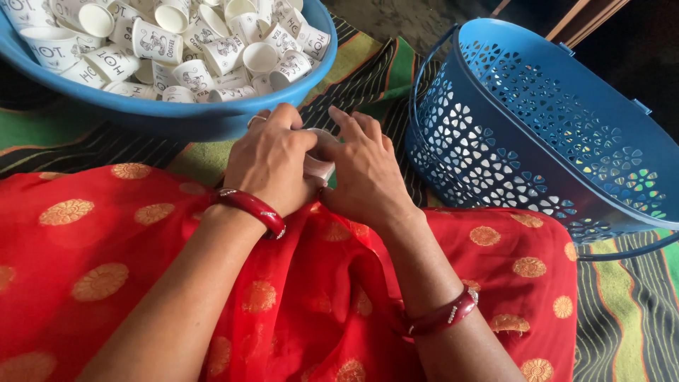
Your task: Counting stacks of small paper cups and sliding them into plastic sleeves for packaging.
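The left hand (272, 159) and the right hand (366, 170) are brought together over the lap, fingers curled inward, both closed on a small white paper cup (318, 159). The cup sits between the two palms, mostly covered; only a short stretch of its smooth rim and side wall shows in the gap between the thumbs. Whether one cup or a nested stack is held cannot be told.

Each wrist carries a glossy red bangle with small pale studs: the left bangle (251, 209) lies just behind the left hand, the right bangle (442, 318) farther down the forearm.

Beneath both forearms lies a red cloth (106, 247), soft and folded, woven with round gold floral motifs.

Beyond the hands, at the upper left, stands a round blue plastic tub (212, 117) with a smooth, thick rim. It is heaped with loose paper cups (177, 42), white with dark printing, lying at all angles, some with open mouths upward. The tub wall is near the left hand's knuckles.

To the right of the hands a blue plastic basket (537, 141) lies tilted on its side, mouth facing up and right. It is oval, with walls pierced by a repeating flower-shaped lattice and a thin hoop handle.

Under everything lies a striped woven mat (622, 311) in green, black and orange bands.
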